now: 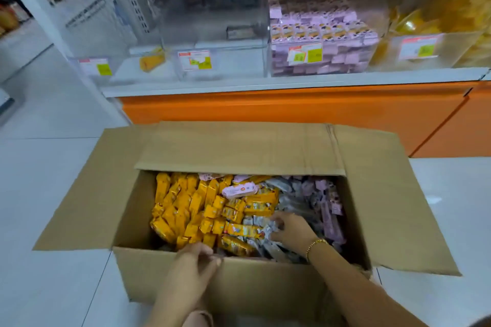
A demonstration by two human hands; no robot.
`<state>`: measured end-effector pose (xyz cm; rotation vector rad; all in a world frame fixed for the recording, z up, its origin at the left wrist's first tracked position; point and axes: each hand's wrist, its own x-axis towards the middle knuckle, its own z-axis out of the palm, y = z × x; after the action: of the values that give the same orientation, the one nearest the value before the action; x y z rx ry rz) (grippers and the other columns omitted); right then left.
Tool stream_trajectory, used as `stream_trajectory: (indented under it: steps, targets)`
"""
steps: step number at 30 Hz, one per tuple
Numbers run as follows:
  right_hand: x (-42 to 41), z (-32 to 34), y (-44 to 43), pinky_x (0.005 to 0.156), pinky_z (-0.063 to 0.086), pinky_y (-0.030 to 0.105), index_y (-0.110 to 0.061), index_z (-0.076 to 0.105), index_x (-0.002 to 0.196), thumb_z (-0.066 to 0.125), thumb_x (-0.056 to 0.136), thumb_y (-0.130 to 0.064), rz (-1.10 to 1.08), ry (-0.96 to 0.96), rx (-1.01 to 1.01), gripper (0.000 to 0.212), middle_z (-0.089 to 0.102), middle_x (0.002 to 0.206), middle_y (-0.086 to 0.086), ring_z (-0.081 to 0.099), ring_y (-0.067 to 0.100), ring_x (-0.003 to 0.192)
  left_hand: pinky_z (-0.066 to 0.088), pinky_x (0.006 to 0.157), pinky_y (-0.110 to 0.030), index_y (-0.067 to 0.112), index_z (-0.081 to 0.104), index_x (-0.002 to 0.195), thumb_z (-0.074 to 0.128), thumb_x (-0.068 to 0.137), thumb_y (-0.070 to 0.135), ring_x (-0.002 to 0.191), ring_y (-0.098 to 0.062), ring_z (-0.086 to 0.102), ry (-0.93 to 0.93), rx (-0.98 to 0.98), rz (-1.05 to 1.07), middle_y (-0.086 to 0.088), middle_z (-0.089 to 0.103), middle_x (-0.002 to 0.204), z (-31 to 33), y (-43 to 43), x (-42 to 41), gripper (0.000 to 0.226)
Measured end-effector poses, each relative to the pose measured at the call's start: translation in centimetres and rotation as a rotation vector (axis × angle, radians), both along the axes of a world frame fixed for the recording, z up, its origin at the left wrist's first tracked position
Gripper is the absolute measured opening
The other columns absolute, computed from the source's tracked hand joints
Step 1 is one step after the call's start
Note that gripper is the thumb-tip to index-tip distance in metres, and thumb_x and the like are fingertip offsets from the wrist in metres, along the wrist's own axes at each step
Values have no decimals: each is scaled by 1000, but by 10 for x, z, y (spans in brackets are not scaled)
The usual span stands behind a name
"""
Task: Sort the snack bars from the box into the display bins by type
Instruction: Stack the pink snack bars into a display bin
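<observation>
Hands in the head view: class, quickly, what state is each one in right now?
Left hand: fingers curled at the near rim of the box; whether it grips anything cannot be told.
Right hand: closed on silver bars inside the box.

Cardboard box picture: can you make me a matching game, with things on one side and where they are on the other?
Things:
1. yellow snack bars
2. right hand
3. left hand
4. stacked pink snack bars

Places:
A. inside a clear display bin
B. at the near wall of the cardboard box
C. heaped in the box's left part
D. on the silver-wrapped bars

Pairs: 1-C, 2-D, 3-B, 4-A.
</observation>
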<state>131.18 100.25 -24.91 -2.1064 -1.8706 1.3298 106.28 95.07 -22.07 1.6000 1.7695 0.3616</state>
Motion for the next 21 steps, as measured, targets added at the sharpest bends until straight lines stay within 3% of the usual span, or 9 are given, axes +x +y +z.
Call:
stream_trajectory:
  steps: [2,4,6,9,11,14,16,18,21]
  targets:
    - [-15,-5,7,86,49,25,-13,63,116,64,87,-21,68,41,-50,30,63,112,5,60,19,103,39,72,-12,26,59,77,76,76,14,86,-4,57,-10,8,-53,9,61,90,-3,-4,-11,21]
    - [-29,-11,12,69,46,19,-6,71,102,63,88,-21,196,64,-151,22,69,98,7,61,15,84,37,68,-6,27,59,77,75,75,8,85,-2,57,-6,35,-33,12,62,89,-3,-6,-17,26]
    - [-43,-22,17,66,44,25,2,70,100,55,90,-23,356,-12,-248,31,68,91,13,54,18,75,36,69,-4,32,57,82,74,76,9,88,-2,56,-4,38,-18,16,61,92,-3,-5,-18,30]
    - [-57,-39,25,74,49,38,-1,66,108,43,96,-21,535,-132,-361,33,64,101,21,51,23,73,40,80,-21,45,61,79,66,78,43,96,-8,50,10,1,-113,12,61,94,-4,8,-22,5]
    - [-61,-38,30,68,42,32,0,62,114,43,97,-21,619,-168,-422,33,58,95,18,46,22,74,38,80,-29,54,62,67,48,76,59,96,-17,50,-20,-61,-208,14,60,79,-5,18,-29,17]
    - [-59,-31,41,52,35,13,2,61,115,50,97,-26,764,-161,-473,35,54,94,14,44,19,81,38,79,-30,50,70,76,47,77,53,93,-21,51,-37,-104,-260,21,57,70,-7,26,-34,23]
    - [-53,-36,51,53,35,15,-8,69,92,62,90,-31,858,-146,-467,24,57,80,3,45,12,72,42,84,-32,54,69,80,46,73,62,93,-19,53,-54,-83,-239,16,60,80,-11,26,-36,25]
    - [-46,-39,63,54,31,23,-21,59,66,68,84,-32,877,-111,-446,24,48,59,-9,39,7,55,44,85,-35,64,62,79,41,71,65,92,-17,54,-50,-41,-241,15,63,83,-12,24,-37,22]
    - [-37,-30,82,56,30,25,-21,52,62,66,85,-28,622,90,-342,27,48,64,-3,35,11,55,43,81,-33,46,64,72,37,66,67,92,-16,54,21,19,-151,16,62,77,-17,24,-25,35]
